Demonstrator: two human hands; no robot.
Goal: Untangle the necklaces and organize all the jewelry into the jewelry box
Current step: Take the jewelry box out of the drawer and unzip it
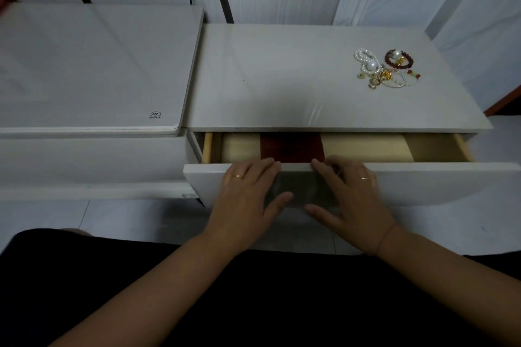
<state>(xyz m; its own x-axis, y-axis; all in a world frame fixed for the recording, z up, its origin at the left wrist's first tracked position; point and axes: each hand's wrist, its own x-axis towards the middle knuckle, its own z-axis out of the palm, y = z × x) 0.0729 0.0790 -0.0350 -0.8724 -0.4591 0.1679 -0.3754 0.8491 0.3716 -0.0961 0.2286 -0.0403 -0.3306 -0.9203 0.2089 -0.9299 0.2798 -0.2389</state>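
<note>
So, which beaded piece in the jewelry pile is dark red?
The bead bracelet at the back right of the pile: its beads are dark red, while the pearl strand left of it is white.

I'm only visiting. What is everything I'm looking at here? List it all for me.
jewelry pile: one tangled heap, white pearls, dark red beads, gold bits; cabinet top, far right
cabinet top: one, white; centre
drawer: one, white front; partly open under the cabinet top
box: one, pale wood with a dark red band; inside the drawer
side unit: one, white; left
rings: two, gold; one per hand
left hand: one; flat on the drawer front
right hand: one; flat on the drawer front
</note>
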